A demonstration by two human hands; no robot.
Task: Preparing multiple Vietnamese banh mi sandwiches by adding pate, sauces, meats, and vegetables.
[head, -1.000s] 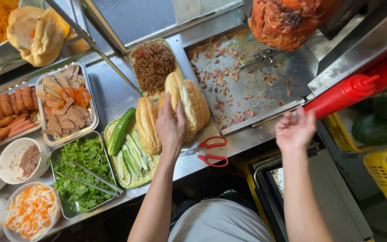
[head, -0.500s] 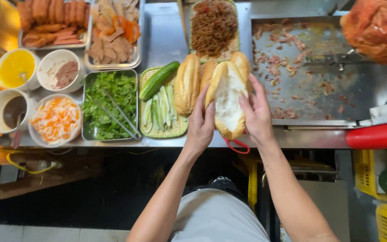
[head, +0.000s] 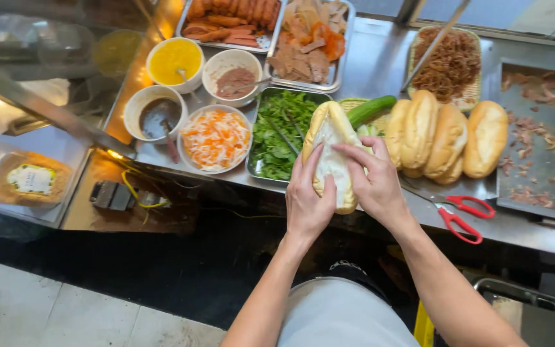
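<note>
Over the steel counter (head: 380, 71), both hands, L (head: 308, 204) & R (head: 376, 186), clamped on split baguette (head: 330, 138)

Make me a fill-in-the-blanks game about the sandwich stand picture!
1. The left hand and right hand hold a split ____ open.
2. The scissors on the counter have ____ handles.
3. The tray of green herbs has a pair of ____ lying in it.
4. The bowl of sauce at the back left holds a ____ sauce.

Missing words: bread roll; red; tongs; yellow
</note>
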